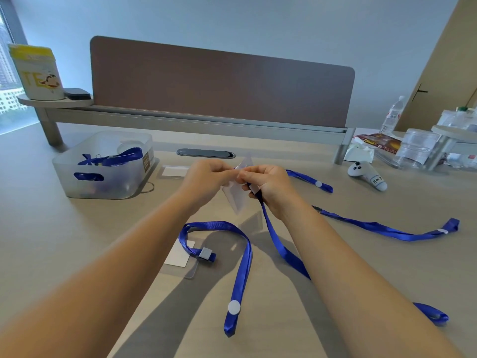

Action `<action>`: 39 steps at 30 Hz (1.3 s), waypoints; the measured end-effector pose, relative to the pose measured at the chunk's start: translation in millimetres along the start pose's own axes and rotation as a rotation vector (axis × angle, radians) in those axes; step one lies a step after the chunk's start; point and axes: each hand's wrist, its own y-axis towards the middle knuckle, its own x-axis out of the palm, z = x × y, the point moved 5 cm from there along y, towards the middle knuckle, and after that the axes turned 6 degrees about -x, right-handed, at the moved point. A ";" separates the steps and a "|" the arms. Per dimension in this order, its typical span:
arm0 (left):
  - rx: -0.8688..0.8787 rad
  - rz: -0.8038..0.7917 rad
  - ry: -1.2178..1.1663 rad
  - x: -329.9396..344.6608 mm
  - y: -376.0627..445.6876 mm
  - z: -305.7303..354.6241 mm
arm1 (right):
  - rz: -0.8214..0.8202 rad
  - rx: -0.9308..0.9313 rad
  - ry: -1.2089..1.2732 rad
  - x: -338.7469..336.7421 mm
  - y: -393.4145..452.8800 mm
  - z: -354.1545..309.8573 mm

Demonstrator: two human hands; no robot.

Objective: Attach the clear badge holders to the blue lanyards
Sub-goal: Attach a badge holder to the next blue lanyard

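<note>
Clear badge holder (236,195) pinched at its top by left hand (206,180); right hand (268,188) grips blue lanyard (281,250) clip. Best held steady while threading the slot.

You sit in an office, at a long pale desk (77,254), a brown divider screen (222,83) standing across it, a cable slot (205,152) set in the top, a big window (7,73) showing tall city buildings outside
</note>
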 end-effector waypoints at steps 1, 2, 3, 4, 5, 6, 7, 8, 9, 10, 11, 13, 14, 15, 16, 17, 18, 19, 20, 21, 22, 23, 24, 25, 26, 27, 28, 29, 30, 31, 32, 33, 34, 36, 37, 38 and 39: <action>0.001 0.003 0.010 -0.7 1.5 0.3 | -0.003 -0.021 -0.019 0.0 0.7 -1.7; -0.001 0.007 0.016 -1.5 2.6 0.9 | -0.010 -0.038 -0.035 -0.2 1.3 -3.2; -0.007 0.012 0.014 -2.7 3.4 1.3 | -0.017 -0.053 -0.050 -0.4 1.4 -4.6; -0.018 0.015 0.007 -3.6 4.2 1.8 | -0.022 -0.064 -0.061 -0.5 1.6 -5.7; -0.026 0.016 0.002 -4.2 5.1 1.8 | -0.022 -0.075 -0.071 -0.5 1.9 -6.2; -0.030 0.017 0.003 -4.9 5.8 2.2 | -0.021 -0.085 -0.082 -0.2 2.0 -6.9; -0.031 0.017 0.007 -5.6 6.4 2.3 | -0.022 -0.095 -0.089 0.4 2.0 -7.2; -0.029 0.017 0.010 -6.4 6.6 2.9 | -0.026 -0.103 -0.090 1.3 1.9 -7.5; -0.027 0.017 0.011 -7.5 6.9 3.2 | -0.029 -0.112 -0.086 2.5 1.8 -7.9; -0.024 0.018 0.012 -8.3 7.0 3.8 | -0.027 -0.122 -0.080 3.4 1.7 -8.1; -0.020 0.020 0.017 -8.8 7.3 4.5 | -0.020 -0.133 -0.075 4.0 2.0 -8.4; -0.011 0.029 0.038 -8.8 7.6 6.5 | 0.001 -0.161 -0.086 4.2 2.9 -8.8; -0.008 0.037 0.045 -8.7 7.8 7.5 | 0.008 -0.178 -0.097 4.7 3.5 -9.1; -0.007 0.048 0.049 -9.2 8.1 7.7 | 0.012 -0.198 -0.113 5.7 3.7 -9.6; -0.007 0.059 0.054 -9.8 8.0 8.2 | 0.016 -0.219 -0.129 6.8 4.1 -10.5; -0.004 0.069 0.062 -10.1 8.3 8.5 | 0.023 -0.239 -0.143 7.7 4.7 -11.1; 0.002 0.078 0.074 -9.9 8.6 8.9 | 0.032 -0.252 -0.154 8.5 5.4 -11.2; 0.011 0.088 0.087 -9.4 8.9 9.2 | 0.044 -0.260 -0.161 9.0 6.2 -11.0; 0.019 0.096 0.097 -9.0 8.9 9.9 | 0.056 -0.262 -0.163 9.3 7.1 -10.4; 0.025 0.100 0.104 -9.1 8.9 10.3 | 0.067 -0.258 -0.162 9.6 7.9 -9.4; 0.024 0.096 0.101 -9.4 8.9 10.5 | 0.072 -0.253 -0.163 9.9 8.5 -8.6; 0.009 0.079 0.082 -9.6 9.4 9.3 | 0.072 -0.248 -0.171 10.2 8.8 -8.1; -0.022 0.049 0.039 -9.7 9.7 7.0 | 0.064 -0.245 -0.175 10.6 9.1 -8.0; -0.071 0.011 -0.031 -9.7 9.9 2.9 | 0.050 -0.240 -0.171 11.1 9.6 -8.6; -0.142 -0.031 -0.121 -9.4 9.1 -2.3 | 0.032 -0.226 -0.156 11.4 10.1 -10.1; -0.230 -0.071 -0.201 -8.7 7.1 -8.6 | 0.015 -0.204 -0.133 11.3 10.9 -11.7; -0.332 -0.116 -0.248 -7.7 3.9 -16.2 | -0.002 -0.181 -0.101 11.4 11.7 -13.8; -0.442 -0.180 -0.270 -6.2 0.1 -24.4 | -0.019 -0.168 -0.068 11.5 12.9 -16.0; -0.555 -0.265 -0.289 -3.9 -4.2 -33.1 | -0.039 -0.156 -0.040 12.6 14.1 -17.8; -0.652 -0.362 -0.317 -0.7 -8.7 -41.1 | -0.063 -0.142 -0.022 14.4 14.8 -19.1; -0.721 -0.456 -0.360 3.4 -12.7 -46.9 | -0.087 -0.127 -0.015 16.7 14.9 -19.8; -0.764 -0.530 -0.418 7.4 -15.7 -50.6 | -0.111 -0.118 -0.012 18.7 14.8 -19.7; -0.784 -0.572 -0.495 10.5 -17.9 -51.8 | -0.140 -0.109 -0.002 20.5 14.3 -19.6; -0.775 -0.525 -0.686 13.7 -16.9 -49.9 | -0.205 -0.091 0.032 21.7 12.1 -19.9; -0.747 -0.425 -0.762 11.8 -13.7 -49.2 | -0.235 -0.080 0.026 21.3 11.0 -19.4; -0.712 -0.292 -0.825 7.5 -9.3 -49.4 | -0.255 -0.068 -0.040 20.4 10.1 -18.3; -0.678 -0.160 -0.875 2.2 -5.3 -48.9 | -0.257 -0.059 -0.168 18.6 9.7 -16.5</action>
